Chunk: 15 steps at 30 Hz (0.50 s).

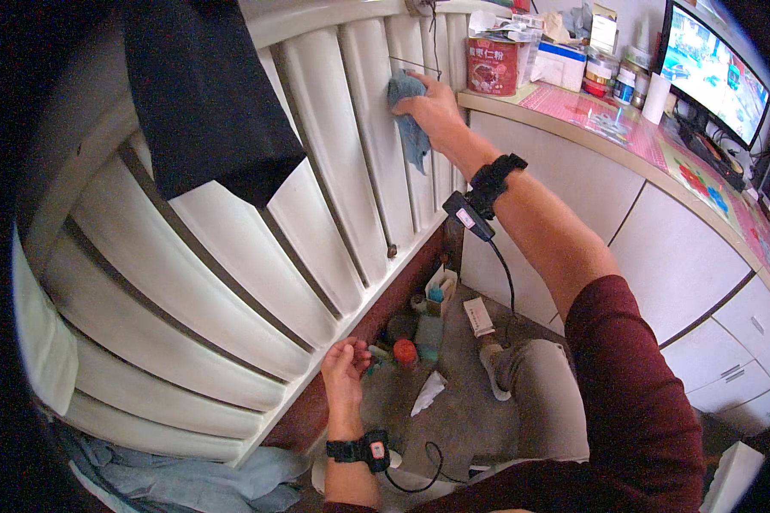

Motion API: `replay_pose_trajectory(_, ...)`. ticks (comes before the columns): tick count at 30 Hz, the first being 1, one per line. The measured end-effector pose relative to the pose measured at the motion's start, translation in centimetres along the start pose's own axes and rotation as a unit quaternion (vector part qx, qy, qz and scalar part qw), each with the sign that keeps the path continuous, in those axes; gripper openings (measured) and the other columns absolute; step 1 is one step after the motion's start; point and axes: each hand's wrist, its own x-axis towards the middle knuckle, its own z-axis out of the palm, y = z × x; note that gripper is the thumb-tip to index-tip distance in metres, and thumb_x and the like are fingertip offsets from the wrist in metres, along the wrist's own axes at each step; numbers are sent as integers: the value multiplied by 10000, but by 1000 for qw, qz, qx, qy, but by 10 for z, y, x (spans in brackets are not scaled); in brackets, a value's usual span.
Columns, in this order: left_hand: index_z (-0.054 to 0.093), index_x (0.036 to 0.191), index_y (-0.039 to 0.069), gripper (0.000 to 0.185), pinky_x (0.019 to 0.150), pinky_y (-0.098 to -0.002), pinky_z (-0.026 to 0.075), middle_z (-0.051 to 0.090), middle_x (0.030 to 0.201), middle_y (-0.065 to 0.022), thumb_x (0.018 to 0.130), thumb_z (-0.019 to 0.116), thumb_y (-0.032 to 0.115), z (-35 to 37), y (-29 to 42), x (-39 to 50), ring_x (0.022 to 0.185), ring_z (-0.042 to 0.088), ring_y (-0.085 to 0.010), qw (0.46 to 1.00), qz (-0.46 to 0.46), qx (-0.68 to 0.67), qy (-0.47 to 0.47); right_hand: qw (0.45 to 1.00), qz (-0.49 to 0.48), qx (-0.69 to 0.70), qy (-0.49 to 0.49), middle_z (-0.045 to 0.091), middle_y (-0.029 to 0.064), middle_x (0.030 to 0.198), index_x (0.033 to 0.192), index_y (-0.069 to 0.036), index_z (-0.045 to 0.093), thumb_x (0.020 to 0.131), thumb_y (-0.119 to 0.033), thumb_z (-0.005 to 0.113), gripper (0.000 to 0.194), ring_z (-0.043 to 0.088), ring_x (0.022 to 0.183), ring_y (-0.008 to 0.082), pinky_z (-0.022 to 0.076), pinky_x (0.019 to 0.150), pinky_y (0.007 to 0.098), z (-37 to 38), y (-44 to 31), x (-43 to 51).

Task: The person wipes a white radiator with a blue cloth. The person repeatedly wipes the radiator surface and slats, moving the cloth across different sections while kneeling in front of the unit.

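My right hand [435, 112] grips a blue-grey cloth [414, 138] and presses it against the upper part of a white slatted bed headboard or panel [321, 128], near its right end. Part of the cloth hangs below my fingers. Lower down, my left hand [344, 362] is beside the panel's bottom rail [295, 388], its fingers loosely curled with nothing seen in them; whether it touches the rail I cannot tell. Both wrists wear black straps with small cabled devices. A dark cloth [199, 102] hangs over the panel at the upper left.
A white cabinet [552, 167] stands at right, its top bearing a red tin [491, 67], jars [624, 86] and a monitor [712, 70]. On the floor are a small box [479, 317], a red-topped container [405, 351] and crumpled paper [428, 392]. Grey-blue fabric [231, 478] lies at lower left.
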Motion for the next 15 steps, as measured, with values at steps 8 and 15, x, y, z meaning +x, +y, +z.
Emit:
replay_pose_trajectory(8, 548, 960, 14, 183, 589, -246, 482, 609, 866, -91, 847, 546, 158, 1, 1, -2, 693, 589, -153, 1000, -5, -21, -14, 996, -59, 20, 62, 572, 125, 1003, 1229, -3, 433, 651, 63, 602, 606, 568, 871, 226, 466, 770, 310, 7, 0, 14)
replay_pose_trajectory(15, 549, 959, 13, 190, 589, -247, 477, 609, 870, -92, 848, 546, 166, -2, 8, -6, 689, 585, -149, 1000, 8, -3, 14, 920, -259, -198, 215, 432, 158, 1264, 1339, -78, 271, 668, 35, 606, 758, 466, 1120, 271, 352, 951, 320, -2, 9, 0)
